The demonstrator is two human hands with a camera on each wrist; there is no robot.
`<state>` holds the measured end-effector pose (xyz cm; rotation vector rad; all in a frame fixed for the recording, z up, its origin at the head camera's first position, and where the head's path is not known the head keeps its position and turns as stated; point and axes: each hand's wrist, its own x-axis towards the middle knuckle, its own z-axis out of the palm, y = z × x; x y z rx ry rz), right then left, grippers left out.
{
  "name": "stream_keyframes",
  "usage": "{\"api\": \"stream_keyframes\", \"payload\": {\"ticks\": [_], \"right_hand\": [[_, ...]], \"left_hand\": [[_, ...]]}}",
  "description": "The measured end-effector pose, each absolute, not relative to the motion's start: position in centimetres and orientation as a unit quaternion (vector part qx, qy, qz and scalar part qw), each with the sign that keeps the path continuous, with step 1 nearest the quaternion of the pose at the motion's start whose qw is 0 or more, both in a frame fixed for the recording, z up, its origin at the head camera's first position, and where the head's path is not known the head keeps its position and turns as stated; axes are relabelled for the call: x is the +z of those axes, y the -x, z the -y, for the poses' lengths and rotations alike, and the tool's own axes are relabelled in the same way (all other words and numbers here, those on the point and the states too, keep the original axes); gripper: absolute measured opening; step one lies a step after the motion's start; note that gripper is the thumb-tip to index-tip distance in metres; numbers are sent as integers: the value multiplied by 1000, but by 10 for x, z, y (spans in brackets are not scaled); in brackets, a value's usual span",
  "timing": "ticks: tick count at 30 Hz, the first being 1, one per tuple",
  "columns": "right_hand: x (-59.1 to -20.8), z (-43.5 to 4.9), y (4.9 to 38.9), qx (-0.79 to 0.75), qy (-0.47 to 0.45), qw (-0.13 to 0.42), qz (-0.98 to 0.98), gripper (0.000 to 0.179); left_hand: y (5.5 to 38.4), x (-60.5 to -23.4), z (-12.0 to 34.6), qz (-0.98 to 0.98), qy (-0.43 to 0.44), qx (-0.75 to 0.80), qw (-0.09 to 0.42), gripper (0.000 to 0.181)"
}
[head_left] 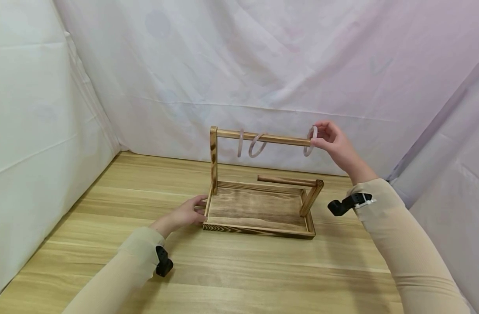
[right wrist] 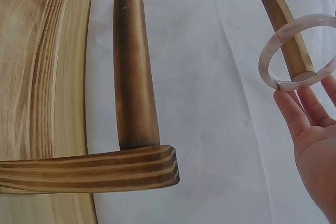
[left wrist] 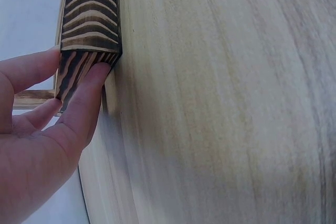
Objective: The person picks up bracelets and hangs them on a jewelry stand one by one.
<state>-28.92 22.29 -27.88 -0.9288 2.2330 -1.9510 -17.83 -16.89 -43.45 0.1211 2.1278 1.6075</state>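
Note:
A wooden jewelry stand [head_left: 259, 230] has a tray base, a long upper bar [head_left: 286, 139] and a shorter lower bar [head_left: 286, 180]. My right hand [head_left: 335, 141] pinches a pale pink bangle [right wrist: 266, 59] with its fingertips. That bangle encircles the free right end of the upper bar, whose round tip shows inside the ring in the right wrist view. Further left, two similar bangles hang on the same bar: one edge-on [head_left: 240, 146], the other turned at an angle [head_left: 252, 152]. My left hand [head_left: 186, 213] holds the left end of the tray, fingers at its corner [left wrist: 86, 69].
The stand rests on a light wood-grain table [head_left: 231, 270]. White cloth [head_left: 239, 65] hangs behind it and along both sides. The left post [head_left: 213, 159] carries the upper bar, and a shorter right post [head_left: 312, 198] carries the lower one.

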Motion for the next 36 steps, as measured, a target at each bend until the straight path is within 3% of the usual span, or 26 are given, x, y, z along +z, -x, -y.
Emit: {"api": "stream_keyframes", "payload": {"ticks": [21,36], "right_hand": [[-271,-214,291,-608,312,20,-730,25],[-261,-206,290,-543,285,11,-790,36]], "left_hand": [[178,-434,168,-782,-39,576,234,73],[177,-432,169,-779,-43,580,235,73]]}}
